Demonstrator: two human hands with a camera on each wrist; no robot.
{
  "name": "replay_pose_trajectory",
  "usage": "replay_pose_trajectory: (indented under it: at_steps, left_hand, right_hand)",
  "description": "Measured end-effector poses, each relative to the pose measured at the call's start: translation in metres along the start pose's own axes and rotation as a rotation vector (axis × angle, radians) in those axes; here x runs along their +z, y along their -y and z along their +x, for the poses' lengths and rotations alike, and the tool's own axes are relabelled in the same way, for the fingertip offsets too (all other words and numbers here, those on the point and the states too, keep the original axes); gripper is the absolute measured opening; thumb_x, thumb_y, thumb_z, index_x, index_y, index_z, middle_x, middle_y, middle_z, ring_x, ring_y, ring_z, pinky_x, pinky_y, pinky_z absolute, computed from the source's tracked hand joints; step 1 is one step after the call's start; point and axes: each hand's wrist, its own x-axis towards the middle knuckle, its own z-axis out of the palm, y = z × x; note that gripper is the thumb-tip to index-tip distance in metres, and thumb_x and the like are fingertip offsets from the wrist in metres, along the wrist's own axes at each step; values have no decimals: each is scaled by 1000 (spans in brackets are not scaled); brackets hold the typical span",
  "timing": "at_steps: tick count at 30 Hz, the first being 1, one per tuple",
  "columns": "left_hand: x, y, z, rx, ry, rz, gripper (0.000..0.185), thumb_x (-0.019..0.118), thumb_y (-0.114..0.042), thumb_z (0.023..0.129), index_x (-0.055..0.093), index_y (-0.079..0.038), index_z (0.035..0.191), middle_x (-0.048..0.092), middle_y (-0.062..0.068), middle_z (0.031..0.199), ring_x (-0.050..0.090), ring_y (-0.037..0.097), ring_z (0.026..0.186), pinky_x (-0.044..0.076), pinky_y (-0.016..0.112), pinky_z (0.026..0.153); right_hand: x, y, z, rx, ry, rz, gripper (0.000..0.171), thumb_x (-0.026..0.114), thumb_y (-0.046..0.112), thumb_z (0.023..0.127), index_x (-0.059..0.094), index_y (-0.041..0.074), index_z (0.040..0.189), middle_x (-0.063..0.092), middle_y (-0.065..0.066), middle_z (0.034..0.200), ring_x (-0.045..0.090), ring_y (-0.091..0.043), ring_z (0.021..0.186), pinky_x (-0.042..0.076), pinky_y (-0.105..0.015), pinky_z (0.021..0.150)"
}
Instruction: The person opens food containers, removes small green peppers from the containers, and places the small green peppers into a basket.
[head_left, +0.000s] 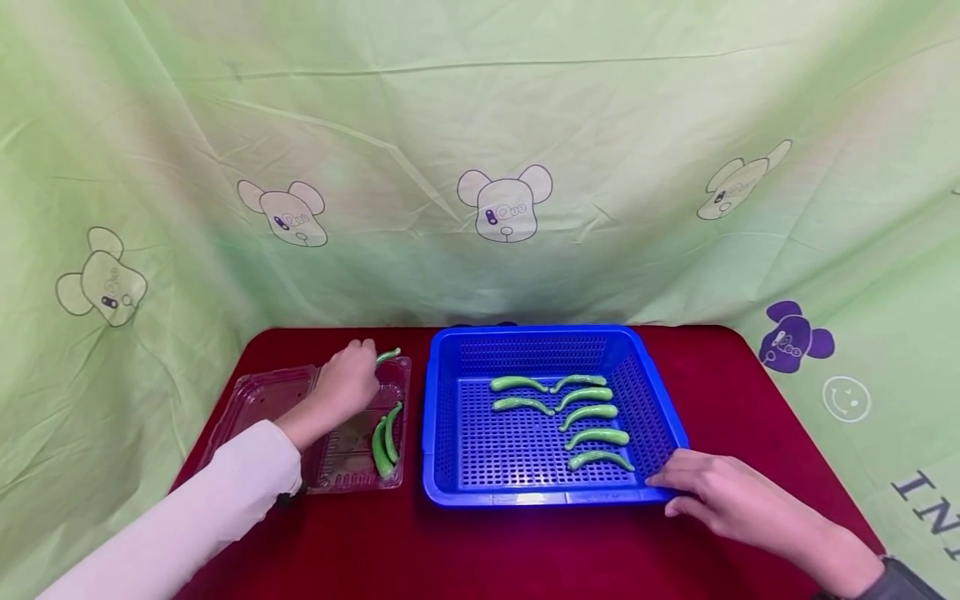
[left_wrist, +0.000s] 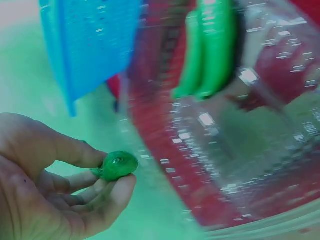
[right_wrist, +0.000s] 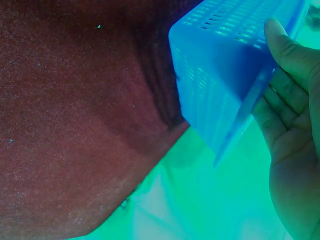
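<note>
My left hand [head_left: 347, 385] pinches a curved green chili pepper [left_wrist: 119, 165] between thumb and fingertips, above the far part of a clear plastic box [head_left: 335, 458]. In the left wrist view the pepper's rounded end faces the camera. Two more green peppers [head_left: 383, 448] lie side by side along the box's right side. My right hand [head_left: 731, 496] grips the blue basket [head_left: 540, 499] at its near right corner, thumb and fingers on opposite sides of the rim. Inside the basket several green peppers [head_left: 592, 413] lie apart in two columns, the longer column on the right.
Box and basket stand side by side on a red-covered table [head_left: 480, 558], with a narrow gap between them. The box's clear lid [head_left: 258, 396] is folded out to the left. A green printed curtain [head_left: 390, 275] hangs behind the table and at both sides.
</note>
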Motion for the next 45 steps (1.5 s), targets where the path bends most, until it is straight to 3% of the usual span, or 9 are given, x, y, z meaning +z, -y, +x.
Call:
replay_pose_trajectory:
  at_steps: [4, 9, 15, 21, 27, 31, 35, 41, 45]
  left_hand:
    - [-16, -19, 10, 66, -88, 2, 10, 61, 7, 81, 60, 3, 91, 62, 18, 88, 66, 38, 79, 55, 50, 59]
    - [-30, -49, 22, 145, -129, 8, 12, 62, 9, 77, 61, 0, 85, 65, 16, 87, 69, 41, 81, 57, 52, 61]
    - [-30, -91, 34, 231, -115, 38, 16, 60, 8, 77, 64, -3, 89, 69, 14, 93, 72, 40, 85, 59, 53, 65]
    - [-25, -137, 43, 321, -50, 72, 16, 65, 6, 81, 68, -5, 93, 69, 11, 98, 72, 35, 92, 61, 51, 71]
    - [-9, -172, 41, 415, 24, 121, 21, 62, 3, 90, 72, -8, 104, 69, 10, 100, 72, 29, 94, 62, 47, 73]
    - [8, -187, 36, 477, 69, 142, 22, 59, 3, 93, 73, -12, 101, 69, 8, 97, 71, 26, 92, 61, 44, 72]
    - [24, -197, 36, 521, 106, 156, 24, 56, 5, 93, 69, -15, 89, 66, 2, 88, 67, 19, 83, 60, 40, 68]
    - [47, -206, 40, 534, 223, 185, 37, 56, 6, 92, 41, -19, 69, 45, -3, 73, 47, 12, 66, 56, 36, 62]
    - [56, -207, 40, 552, 273, 240, 35, 58, 3, 94, 43, -20, 71, 54, -3, 76, 56, 11, 69, 58, 34, 65]
  right_hand:
    - [-1, 1, -1, 12, 9, -3, 26, 66, 44, 96, 77, 23, 106, 66, 18, 96, 60, 2, 86, 45, -3, 78]
    - [-1, 1, -2, 16, 9, -3, 27, 65, 44, 96, 77, 22, 106, 67, 18, 96, 60, 2, 86, 45, -3, 79]
    - [-1, 2, -4, 26, 15, -4, 26, 66, 44, 96, 77, 23, 106, 67, 18, 96, 60, 2, 86, 44, -3, 79]
    - [-1, 2, -3, 26, 16, -11, 26, 65, 44, 96, 77, 23, 106, 66, 18, 96, 59, 2, 86, 44, -4, 79]
    - [0, 3, -1, 18, 8, -21, 26, 64, 44, 97, 77, 23, 105, 65, 19, 96, 59, 3, 86, 45, -5, 78]
    - [-1, 3, 0, 15, 12, -26, 24, 66, 43, 96, 77, 23, 105, 65, 19, 96, 59, 3, 86, 45, -5, 77]
    - [-2, 3, 0, 25, 17, -17, 26, 65, 44, 96, 77, 22, 106, 65, 18, 96, 58, 3, 86, 43, -4, 76]
    - [-3, 3, 1, 28, 19, -6, 28, 64, 45, 97, 77, 22, 106, 65, 18, 96, 58, 3, 86, 43, -4, 76]
    - [-2, 4, 2, 30, 20, 4, 28, 64, 44, 97, 77, 22, 107, 66, 17, 96, 58, 2, 86, 43, -4, 76]
